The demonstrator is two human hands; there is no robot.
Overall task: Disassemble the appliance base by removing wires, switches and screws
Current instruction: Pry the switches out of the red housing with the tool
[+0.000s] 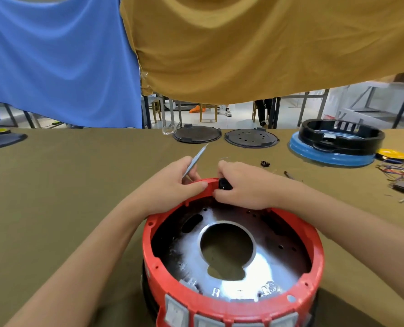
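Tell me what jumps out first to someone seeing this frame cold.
The red appliance base, front and centre on the olive table, shiny metal plate inside. Both hands work its far rim: the left hand holds a flat grey tool, the right hand grips a black switch. Far right sit a blue-and-black base and loose wires.

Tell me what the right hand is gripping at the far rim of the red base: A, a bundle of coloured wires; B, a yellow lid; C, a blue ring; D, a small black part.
D: the right hand curls round a small black part at the far rim of the red base, while the coloured wires lie apart on the table.
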